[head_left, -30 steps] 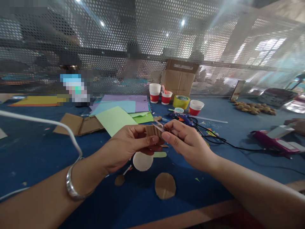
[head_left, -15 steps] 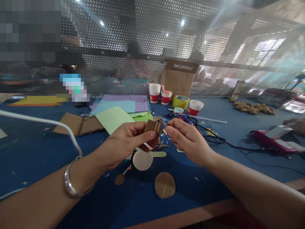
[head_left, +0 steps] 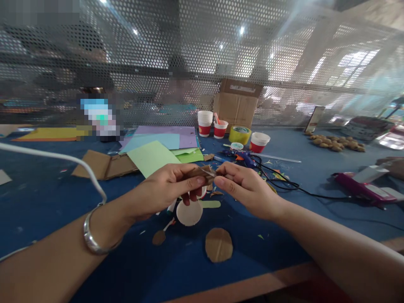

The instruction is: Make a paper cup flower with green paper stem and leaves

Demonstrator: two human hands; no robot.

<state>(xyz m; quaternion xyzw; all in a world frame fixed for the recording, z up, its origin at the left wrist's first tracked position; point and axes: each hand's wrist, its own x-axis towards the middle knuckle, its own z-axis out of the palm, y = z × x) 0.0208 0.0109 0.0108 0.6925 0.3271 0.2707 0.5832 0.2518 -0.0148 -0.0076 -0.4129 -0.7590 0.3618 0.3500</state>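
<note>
One ribbed cardboard strip [head_left: 196,172], thin metal blade [head_left: 208,172]

No legible text, labels or numbers.

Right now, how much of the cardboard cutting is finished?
Done: a big cardboard circle and a small cardboard circle lie on the blue table. In hand: the left hand pinches a small cardboard piece while the right hand puts a thin metal blade to it. Left, probably: the cardboard sheets look uncut.
</note>
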